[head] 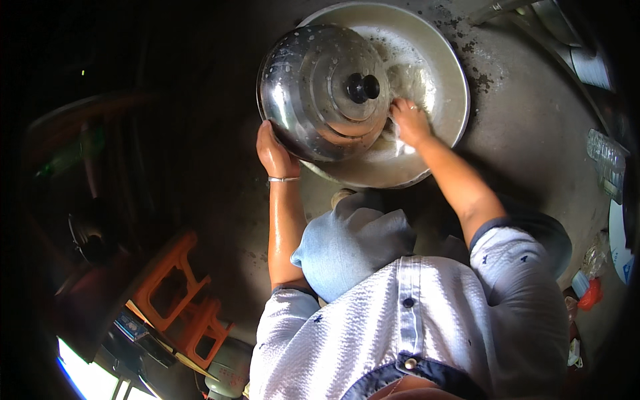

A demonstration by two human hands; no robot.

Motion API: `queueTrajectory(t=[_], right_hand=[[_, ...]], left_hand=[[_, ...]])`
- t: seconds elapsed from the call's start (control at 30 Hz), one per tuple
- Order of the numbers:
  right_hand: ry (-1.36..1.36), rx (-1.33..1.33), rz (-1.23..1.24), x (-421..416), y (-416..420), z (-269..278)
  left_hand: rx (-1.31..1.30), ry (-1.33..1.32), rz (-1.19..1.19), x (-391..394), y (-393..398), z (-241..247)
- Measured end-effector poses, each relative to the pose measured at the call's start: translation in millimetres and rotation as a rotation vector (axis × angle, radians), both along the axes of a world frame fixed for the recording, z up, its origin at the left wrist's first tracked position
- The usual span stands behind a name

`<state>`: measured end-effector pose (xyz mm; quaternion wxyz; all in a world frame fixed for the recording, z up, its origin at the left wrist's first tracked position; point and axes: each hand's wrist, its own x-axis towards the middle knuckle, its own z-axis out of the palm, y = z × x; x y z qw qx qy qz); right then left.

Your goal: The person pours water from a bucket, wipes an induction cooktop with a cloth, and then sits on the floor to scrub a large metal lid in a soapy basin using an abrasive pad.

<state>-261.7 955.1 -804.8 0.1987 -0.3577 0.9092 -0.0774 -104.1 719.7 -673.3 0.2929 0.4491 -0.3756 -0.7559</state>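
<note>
A wet, domed metal pot lid (320,75) with a black knob (361,88) is tilted over the left side of a wide metal basin (450,65). My left hand (276,152) grips the lid's lower left rim, its thumb showing and its fingers hidden beneath. Inside the basin, my right hand (412,120) has its fingers curled by the lid's right edge. Whether those fingers hold something is hidden. Shallow, glinting water (407,75) lies on the basin's bottom.
The basin stands on a dark concrete floor (520,115) with wet spots. Orange plastic stools (170,290) and a grey gas cylinder (227,367) are at the lower left. A clear plastic container (607,162) and a red plastic bag (591,295) lie along the right.
</note>
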Motion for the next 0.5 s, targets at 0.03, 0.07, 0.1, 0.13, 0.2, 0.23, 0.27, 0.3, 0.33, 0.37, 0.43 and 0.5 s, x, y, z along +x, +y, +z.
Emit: queueTrajectory(t=[0.03, 0.07, 0.1, 0.13, 0.2, 0.23, 0.27, 0.3, 0.33, 0.37, 0.43, 0.5], right_hand=[[-0.041, -0.004, 0.042, -16.9, 5.7, -8.5], [-0.071, -0.184, -0.14, -29.7, 2.7, -6.2], [-0.242, -0.33, -0.419, -50.6, -4.9, 2.3], [-0.338, -0.483, -0.563, -71.0, -8.2, 11.0], [-0.486, -0.737, -0.6, -87.4, -22.1, 44.3], [-0.542, -0.828, -0.493, -75.7, -38.4, 77.6], [-0.581, -0.915, -0.397, -63.1, -48.2, 106.4], [-0.356, -1.026, -0.142, -48.2, -57.4, 124.6], [-0.284, -1.026, -0.007, -22.0, -66.8, 150.6], [-0.157, -0.989, -0.018, 7.3, -75.6, 157.4], [0.057, -0.823, 0.192, 45.6, -97.1, 165.0], [0.236, -0.871, 0.174, 33.4, -119.4, 159.5]], left_hand=[[0.035, -0.032, -0.013, 0.5, 2.3, 1.4], [0.068, -0.06, -0.02, 2.2, 3.0, 2.1], [0.098, -0.088, -0.024, 3.5, 2.8, 5.2], [0.091, -0.092, -0.172, 3.6, -2.7, 7.6], [0.019, -0.024, -0.207, -2.5, -17.2, 6.1], [-0.015, 0.0, -0.214, -1.8, -23.7, 8.0], [-0.029, -0.017, -0.181, -13.0, -24.9, 16.5], [-0.049, -0.041, -0.195, -18.1, -28.0, 13.2], [-0.071, -0.067, -0.203, -20.4, -33.1, 6.4], [-0.092, -0.087, -0.224, -26.3, -35.6, 3.1], [-0.241, -0.25, -0.209, -46.7, -16.1, 16.1], [-0.411, -0.408, -0.288, -43.4, -15.4, 10.6]])
